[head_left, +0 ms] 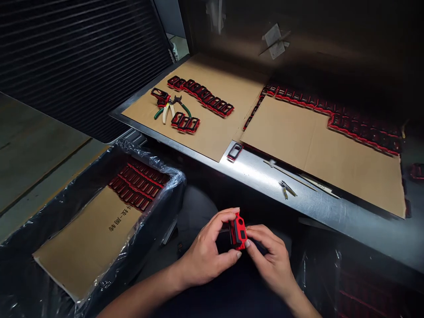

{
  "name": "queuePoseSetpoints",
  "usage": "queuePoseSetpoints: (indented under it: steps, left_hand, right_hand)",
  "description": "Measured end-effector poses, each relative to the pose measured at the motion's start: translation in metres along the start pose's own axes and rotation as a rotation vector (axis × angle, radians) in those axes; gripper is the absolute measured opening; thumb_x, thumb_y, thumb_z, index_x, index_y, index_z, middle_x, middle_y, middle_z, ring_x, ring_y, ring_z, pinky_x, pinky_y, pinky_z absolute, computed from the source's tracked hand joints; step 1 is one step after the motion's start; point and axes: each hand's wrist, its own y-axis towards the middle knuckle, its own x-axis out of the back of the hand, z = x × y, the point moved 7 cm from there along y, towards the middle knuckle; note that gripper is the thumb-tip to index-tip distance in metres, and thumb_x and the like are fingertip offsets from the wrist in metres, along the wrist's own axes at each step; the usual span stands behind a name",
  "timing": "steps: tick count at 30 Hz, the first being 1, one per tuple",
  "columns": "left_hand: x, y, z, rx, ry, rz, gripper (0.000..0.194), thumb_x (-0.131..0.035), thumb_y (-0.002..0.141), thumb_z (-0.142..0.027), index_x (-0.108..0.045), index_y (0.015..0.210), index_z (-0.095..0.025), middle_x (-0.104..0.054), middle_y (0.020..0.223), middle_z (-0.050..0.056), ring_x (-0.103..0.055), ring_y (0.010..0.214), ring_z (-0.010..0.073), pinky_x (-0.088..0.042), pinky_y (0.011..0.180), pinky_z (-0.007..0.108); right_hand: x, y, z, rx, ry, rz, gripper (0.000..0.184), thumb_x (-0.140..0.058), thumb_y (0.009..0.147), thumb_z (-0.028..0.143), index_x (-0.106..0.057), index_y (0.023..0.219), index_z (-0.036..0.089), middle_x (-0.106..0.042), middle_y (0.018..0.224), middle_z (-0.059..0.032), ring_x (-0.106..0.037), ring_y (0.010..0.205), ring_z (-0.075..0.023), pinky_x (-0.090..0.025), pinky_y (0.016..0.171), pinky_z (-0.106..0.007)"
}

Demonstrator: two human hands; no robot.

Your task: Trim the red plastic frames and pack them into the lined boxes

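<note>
Between my hands, above my lap, is a red and black plastic housing [243, 229] with a round hole and a square hole in its red face. My left hand [212, 245] is closed on it, thumb below and fingers above. The thumb and fingertips of my right hand [271, 260] pinch at its right edge; whether they hold some small bit there is hidden. A similar red and black frame [235, 151] lies on the metal edge of the bench, beyond my hands. Small pliers [287, 189] rest on the metal to the right.
Cardboard sheets [318, 145] cover the bench, with rows of red-black frames [202, 95] on and beside them. Green- and white-handled cutters [172, 108] lie at the left. A plastic-lined bin [179, 176] stands at lower left, holding more frames [139, 185] and cardboard [89, 247]. A thin stick [291, 174] lies along the bench.
</note>
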Motion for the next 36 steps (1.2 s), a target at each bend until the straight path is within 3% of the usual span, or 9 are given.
queuePoseSetpoints:
  steps: [3,6,15,19,23,29,36]
  left_hand:
    - [0.001,-0.002,-0.004,-0.035,0.065,0.027,0.074,-0.066,0.077,-0.006,-0.043,0.145,-0.026,-0.050,0.151,0.013,-0.049,0.140,0.0297,-0.040,0.119,0.052]
    - [0.000,-0.003,-0.008,-0.064,0.102,0.054,0.081,-0.062,0.077,-0.004,-0.037,0.150,-0.028,-0.048,0.153,0.010,-0.047,0.141,0.0287,-0.039,0.121,0.051]
    - [-0.004,-0.002,-0.011,-0.157,0.154,0.092,0.088,-0.057,0.078,0.000,-0.027,0.155,-0.029,-0.043,0.154,0.011,-0.044,0.143,0.0284,-0.041,0.120,0.049]
    - [-0.005,-0.003,-0.011,-0.238,0.170,0.097,0.093,-0.056,0.080,-0.001,-0.015,0.159,-0.028,-0.042,0.155,0.014,-0.042,0.144,0.0291,-0.041,0.120,0.050]
    - [-0.006,-0.004,-0.013,-0.323,0.216,0.101,0.096,-0.056,0.081,0.000,-0.009,0.161,-0.025,-0.043,0.155,0.016,-0.042,0.145,0.0287,-0.042,0.119,0.050]
    - [-0.009,-0.005,-0.018,-0.422,0.291,0.110,0.094,-0.055,0.081,0.001,-0.007,0.161,-0.016,-0.043,0.154,0.020,-0.042,0.145,0.0274,-0.045,0.117,0.048]
    - [-0.012,-0.008,-0.020,-0.521,0.380,0.111,0.098,-0.053,0.080,0.004,0.001,0.160,-0.011,-0.044,0.152,0.026,-0.044,0.144,0.0289,-0.051,0.111,0.048]
  right_hand:
    - [0.002,-0.002,-0.004,-0.139,0.144,0.008,0.021,-0.066,0.092,0.021,-0.078,0.106,0.028,-0.076,0.090,-0.0052,-0.072,0.081,-0.0201,-0.059,0.075,-0.031]
    - [0.001,-0.002,-0.004,-0.187,0.221,0.038,0.018,-0.066,0.092,0.025,-0.079,0.103,0.027,-0.075,0.087,-0.0049,-0.071,0.078,-0.0197,-0.058,0.075,-0.031]
    - [-0.001,-0.001,0.002,-0.180,0.246,0.070,0.021,-0.066,0.090,0.019,-0.079,0.103,0.029,-0.075,0.088,-0.0027,-0.070,0.079,-0.0177,-0.056,0.075,-0.028]
    - [-0.002,0.001,0.004,-0.173,0.236,0.074,0.021,-0.065,0.091,0.017,-0.078,0.102,0.029,-0.076,0.088,-0.0022,-0.070,0.079,-0.0164,-0.056,0.075,-0.026]
    - [-0.001,-0.001,-0.003,-0.201,0.251,0.062,0.019,-0.066,0.091,0.020,-0.078,0.100,0.030,-0.076,0.086,-0.0016,-0.069,0.078,-0.0160,-0.056,0.075,-0.025]
    - [-0.005,-0.009,-0.020,-0.377,0.383,0.057,0.015,-0.068,0.092,0.034,-0.078,0.100,0.027,-0.075,0.083,-0.0024,-0.069,0.076,-0.0157,-0.056,0.075,-0.025]
    - [-0.011,-0.006,-0.017,-0.440,0.543,0.087,0.021,-0.071,0.090,0.043,-0.077,0.096,0.023,-0.073,0.079,-0.0022,-0.064,0.069,-0.0128,-0.054,0.069,-0.022]
